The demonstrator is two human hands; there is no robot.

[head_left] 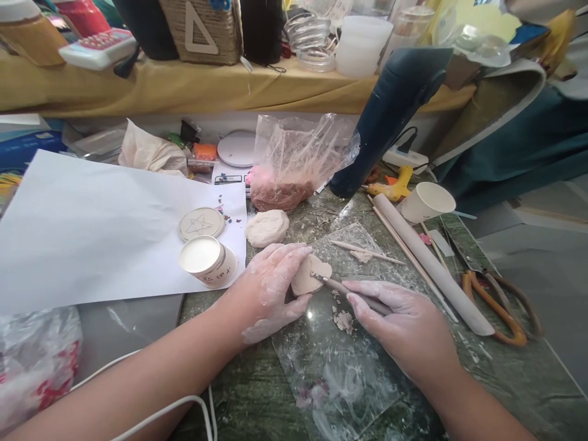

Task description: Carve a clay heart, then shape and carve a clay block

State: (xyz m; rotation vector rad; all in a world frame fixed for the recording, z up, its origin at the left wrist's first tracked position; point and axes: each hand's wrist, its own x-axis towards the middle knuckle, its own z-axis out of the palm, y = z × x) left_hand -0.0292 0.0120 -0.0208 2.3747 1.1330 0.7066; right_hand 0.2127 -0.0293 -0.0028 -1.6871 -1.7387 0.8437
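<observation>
My left hand (278,285), dusted white, curls around the edge of a flat, pale clay piece (307,275) and grips it between thumb and fingers. In my right hand (399,318) is a slim modelling tool (349,291), pinched by thumb and forefinger. Its tip touches the clay piece near the right edge. Small clay crumbs (343,321) lie just below the tool on a clear plastic sheet (349,380). A thick lump of pale clay (267,228) sits beyond my left hand. Another pointed tool (367,252) lies on the sheet, beside a clay scrap (362,256).
On white paper (92,226) stand a paper cup (209,262) and a star-marked clay disc (202,224). Behind is a bag of reddish material (285,193). At right lie a rolling pin (432,263), scissors (496,306), another cup (429,202) and a yellow glue gun (395,184).
</observation>
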